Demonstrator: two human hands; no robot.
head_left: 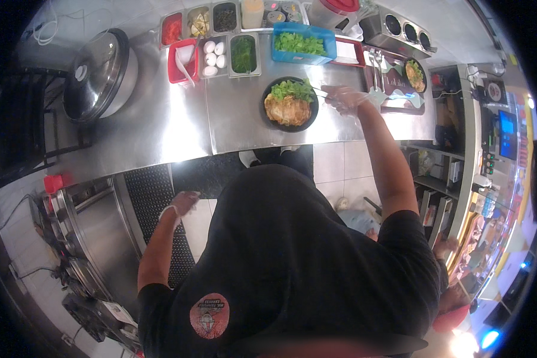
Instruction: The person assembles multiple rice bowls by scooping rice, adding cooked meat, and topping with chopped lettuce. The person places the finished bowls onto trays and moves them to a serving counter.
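Note:
A black bowl (288, 127) stands on the steel counter in front of me, holding a browned, sliced fried cutlet (287, 111) with green leafy lettuce (291, 90) along its far side. My right hand (345, 99), in a clear glove, is closed around what look like metal tongs (320, 92). Their tips reach the lettuce at the bowl's right rim. Most of the tongs is hidden by the fingers. Low at my left side, away from the counter, my left hand (185, 203) hangs gloved, its fingers loosely apart with nothing in them.
Behind the bowl stand a blue tub of lettuce (304, 58), a bin of chopped greens (244, 55) and several white eggs (210, 58). A large lidded pot (104, 74) is at left. On the right, a dark tray (403, 106) holds cutlery and another filled bowl (415, 76). Another person's hand (446, 246) shows at right.

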